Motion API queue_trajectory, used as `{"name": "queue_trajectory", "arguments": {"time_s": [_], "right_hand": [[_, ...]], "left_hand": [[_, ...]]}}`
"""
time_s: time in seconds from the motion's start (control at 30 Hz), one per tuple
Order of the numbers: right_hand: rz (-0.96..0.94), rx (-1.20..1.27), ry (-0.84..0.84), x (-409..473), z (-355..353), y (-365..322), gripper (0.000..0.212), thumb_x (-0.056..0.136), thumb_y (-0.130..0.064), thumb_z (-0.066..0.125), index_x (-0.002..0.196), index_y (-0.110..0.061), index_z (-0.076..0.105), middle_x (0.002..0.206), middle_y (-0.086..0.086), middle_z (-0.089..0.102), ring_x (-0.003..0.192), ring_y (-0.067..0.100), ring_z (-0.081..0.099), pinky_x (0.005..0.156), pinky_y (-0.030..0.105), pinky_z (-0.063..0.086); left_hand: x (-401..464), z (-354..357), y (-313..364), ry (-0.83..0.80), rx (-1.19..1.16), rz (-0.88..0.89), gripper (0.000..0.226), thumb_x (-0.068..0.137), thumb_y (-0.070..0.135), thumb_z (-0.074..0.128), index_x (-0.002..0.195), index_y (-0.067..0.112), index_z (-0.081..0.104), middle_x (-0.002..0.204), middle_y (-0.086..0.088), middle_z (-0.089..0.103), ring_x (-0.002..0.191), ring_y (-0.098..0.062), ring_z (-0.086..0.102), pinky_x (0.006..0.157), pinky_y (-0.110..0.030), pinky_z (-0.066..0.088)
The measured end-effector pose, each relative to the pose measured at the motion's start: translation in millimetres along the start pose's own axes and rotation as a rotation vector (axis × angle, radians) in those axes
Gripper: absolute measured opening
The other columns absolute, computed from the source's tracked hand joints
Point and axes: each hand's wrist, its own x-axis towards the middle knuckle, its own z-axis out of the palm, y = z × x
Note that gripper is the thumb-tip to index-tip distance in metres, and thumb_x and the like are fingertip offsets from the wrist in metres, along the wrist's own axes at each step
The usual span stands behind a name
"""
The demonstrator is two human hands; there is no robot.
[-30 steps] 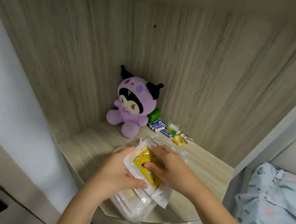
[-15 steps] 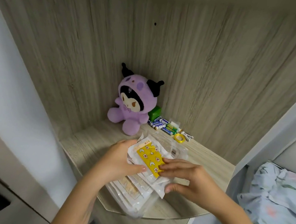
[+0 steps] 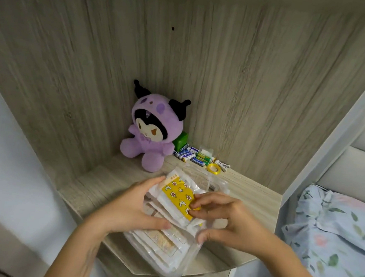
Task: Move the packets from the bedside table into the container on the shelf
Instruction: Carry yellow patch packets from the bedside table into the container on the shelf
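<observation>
A stack of packets point(image 3: 173, 204), topped by one printed in yellow with moons and stars, is sitting in a clear plastic container point(image 3: 168, 265) at the near edge of a wood-grain shelf point(image 3: 100, 189). The left hand point(image 3: 127, 210) is gripping the stack from its left side, fingers along the far edge and thumb pressing across the lower packets. The right hand point(image 3: 227, 219) is pinching the near right corner of the yellow packet between its fingertips, while its thumb is curling against the container's right side. The packets are fanning out unevenly, the lower ones sliding toward the near rim of the container, which is slightly overhanging the shelf edge. Farther back in the corner, a purple plush toy point(image 3: 153, 134) with black horns is sitting upright against the wooden wall. Just to its right, a green box point(image 3: 181, 141), loose batteries point(image 3: 194, 155), a yellow ring point(image 3: 214, 168) and a small white clip point(image 3: 224, 164) are lying along the wall. At far right, floral bedding point(image 3: 330, 231) is showing beyond a white frame point(image 3: 328, 135).
</observation>
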Motion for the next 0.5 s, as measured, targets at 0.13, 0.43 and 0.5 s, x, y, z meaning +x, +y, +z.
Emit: {"name": "queue_trajectory", "arguments": {"time_s": [0.13, 0.43, 0.5], "right_hand": [[0.027, -0.011, 0.194, 1.9, -21.0, -9.7, 0.035, 0.088, -0.046, 0.061, 0.103, -0.018, 0.076, 0.107, -0.012, 0.071, 0.104, 0.003, 0.065, 0.09, 0.026, 0.052], [0.401, -0.085, 0.202, 29.2, 7.8, -9.7, 0.047, 0.097, -0.026, 0.051, 0.143, -0.024, 0.042, 0.13, -0.02, 0.051, 0.125, 0.003, 0.05, 0.108, 0.013, 0.031], [0.358, -0.101, 0.169, 26.4, 15.3, -7.5, 0.036, 0.098, -0.019, 0.049, 0.132, -0.026, 0.055, 0.117, -0.024, 0.06, 0.114, 0.001, 0.059, 0.112, 0.02, 0.03]], "left_hand": [[-3.2, -5.0, 8.0, 0.106, 0.276, 0.095, 0.117, 0.052, 0.05, 0.089, 0.143, 0.046, 0.017, 0.143, 0.035, 0.001, 0.133, 0.01, 0.015, 0.11, -0.014, 0.019], [16.6, 13.1, 4.9, -0.008, 0.246, 0.133, 0.12, 0.062, 0.051, 0.081, 0.154, 0.035, 0.006, 0.158, 0.02, 0.016, 0.145, 0.001, 0.017, 0.12, -0.031, 0.024], [19.6, 14.3, 0.8, -0.057, 0.094, 0.12, 0.12, 0.058, 0.052, 0.082, 0.154, 0.034, 0.013, 0.155, 0.015, 0.03, 0.14, -0.001, 0.032, 0.116, -0.033, 0.033]]}}
